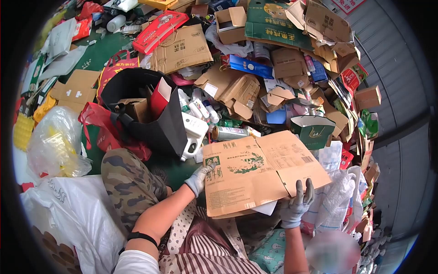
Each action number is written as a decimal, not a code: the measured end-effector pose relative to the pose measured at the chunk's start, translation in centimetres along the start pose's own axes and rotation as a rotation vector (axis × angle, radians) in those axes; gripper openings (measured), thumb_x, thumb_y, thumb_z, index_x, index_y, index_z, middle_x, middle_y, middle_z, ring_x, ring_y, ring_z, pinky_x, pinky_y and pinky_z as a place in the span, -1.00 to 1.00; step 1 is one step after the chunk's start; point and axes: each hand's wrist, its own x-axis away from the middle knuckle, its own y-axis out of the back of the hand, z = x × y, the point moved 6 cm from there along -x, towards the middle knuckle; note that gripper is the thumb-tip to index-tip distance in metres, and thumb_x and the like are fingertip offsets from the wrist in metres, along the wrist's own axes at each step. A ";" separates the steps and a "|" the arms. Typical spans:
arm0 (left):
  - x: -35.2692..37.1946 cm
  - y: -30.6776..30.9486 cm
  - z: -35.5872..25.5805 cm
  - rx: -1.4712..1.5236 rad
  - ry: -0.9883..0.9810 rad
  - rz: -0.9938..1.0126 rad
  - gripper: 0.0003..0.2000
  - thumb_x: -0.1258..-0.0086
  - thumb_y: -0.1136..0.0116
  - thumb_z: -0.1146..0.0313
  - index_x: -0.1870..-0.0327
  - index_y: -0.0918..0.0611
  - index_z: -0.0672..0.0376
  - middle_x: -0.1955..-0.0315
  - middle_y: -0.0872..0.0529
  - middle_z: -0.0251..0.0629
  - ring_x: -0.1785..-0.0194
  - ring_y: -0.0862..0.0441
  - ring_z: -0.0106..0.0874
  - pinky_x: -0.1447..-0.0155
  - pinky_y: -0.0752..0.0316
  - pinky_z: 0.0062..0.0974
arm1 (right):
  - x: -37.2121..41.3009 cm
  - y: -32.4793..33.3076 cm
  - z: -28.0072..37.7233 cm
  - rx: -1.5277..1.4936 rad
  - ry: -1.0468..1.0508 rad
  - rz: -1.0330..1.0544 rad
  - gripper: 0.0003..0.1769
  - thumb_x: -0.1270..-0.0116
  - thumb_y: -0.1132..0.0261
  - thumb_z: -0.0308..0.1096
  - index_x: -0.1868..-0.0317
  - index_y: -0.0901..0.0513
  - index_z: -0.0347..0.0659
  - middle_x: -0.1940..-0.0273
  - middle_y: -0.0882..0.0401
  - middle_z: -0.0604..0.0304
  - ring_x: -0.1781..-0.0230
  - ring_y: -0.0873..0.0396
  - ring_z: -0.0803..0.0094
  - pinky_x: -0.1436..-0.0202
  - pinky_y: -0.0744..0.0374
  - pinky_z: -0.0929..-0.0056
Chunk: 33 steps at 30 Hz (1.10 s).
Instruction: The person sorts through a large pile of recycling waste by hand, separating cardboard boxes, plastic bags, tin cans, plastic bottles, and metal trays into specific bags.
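A flattened brown milk carton box point(242, 176) with green print is held up in front of my lap. My left hand point(198, 179), in a grey glove, grips its left edge, with the thumb on the printed face. At the lower right edge, my right hand point(296, 204), also gloved, has its fingers bent over the front of a flap. A white sheet point(265, 208) pokes out beneath the cardboard, near my right hand. Just beyond the box lie a metal can point(229, 133) and a white plastic jug point(193, 132).
A black bag point(169, 125) holding cardboard and a red box stands ahead to the left. Beyond it rises a heap of flattened boxes point(182, 48) and packaging. A clear plastic bag point(57, 144) lies left; white woven sacks point(331, 201) stand right, near a grey wall point(392, 77).
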 end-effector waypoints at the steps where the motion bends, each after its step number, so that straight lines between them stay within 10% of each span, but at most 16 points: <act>1: 0.3 -0.7 -0.2 -0.010 -0.036 0.004 -0.70 -0.24 -0.22 0.39 0.03 -0.50 0.16 0.25 -0.67 -0.29 0.28 -0.67 -0.42 0.21 -0.64 -0.39 | 1.5 -0.1 0.1 -0.037 -0.166 -0.059 -0.48 -0.06 -0.18 -0.47 -0.12 -0.44 -0.10 -0.12 -0.36 0.09 -0.14 -0.32 0.20 -0.25 -0.27 0.23; 3: 0.7 -1.4 -0.9 -0.039 -0.113 0.006 -0.71 -0.24 -0.22 0.40 0.03 -0.50 0.16 0.25 -0.66 -0.30 0.28 -0.66 -0.43 0.21 -0.64 -0.39 | 6.3 -2.0 -0.8 -0.648 -0.548 -0.087 -0.44 -0.15 -0.11 -0.54 -0.22 -0.31 -0.26 -0.18 -0.29 0.06 -0.15 -0.29 0.40 -0.25 -0.28 0.37; 11: 3.9 -5.8 -3.3 -0.142 -0.333 0.120 -0.69 -0.26 -0.22 0.30 0.01 -0.49 0.10 0.18 -0.64 -0.40 0.15 -0.64 -0.50 0.13 -0.63 -0.44 | 7.5 -2.1 0.9 -1.151 -1.055 0.035 -0.58 -0.29 -0.13 -0.44 -0.16 -0.35 -0.31 -0.01 -0.45 0.17 0.02 -0.42 0.49 -0.12 -0.39 0.50; 23: 1.6 -2.9 -5.8 0.057 -0.103 0.136 -0.74 -0.31 -0.14 0.27 0.05 -0.53 0.18 0.23 -0.68 -0.24 0.31 -0.69 -0.40 0.32 -0.66 -0.39 | 7.6 2.5 3.2 -1.329 -1.059 0.910 -0.44 -0.04 -0.44 -0.44 -0.09 -0.48 -0.31 0.11 -0.59 0.23 0.15 -0.53 0.55 0.05 -0.50 0.52; 33: 1.1 -5.1 -5.4 -0.026 -0.125 0.129 -0.64 -0.29 -0.18 0.23 -0.02 -0.47 0.23 0.23 -0.67 -0.16 0.34 -0.69 -0.40 0.33 -0.68 -0.42 | 10.7 9.8 -2.5 -1.331 -1.217 0.909 -0.44 -0.01 -0.43 -0.41 -0.07 -0.51 -0.34 0.12 -0.61 0.23 0.15 -0.56 0.53 0.02 -0.50 0.50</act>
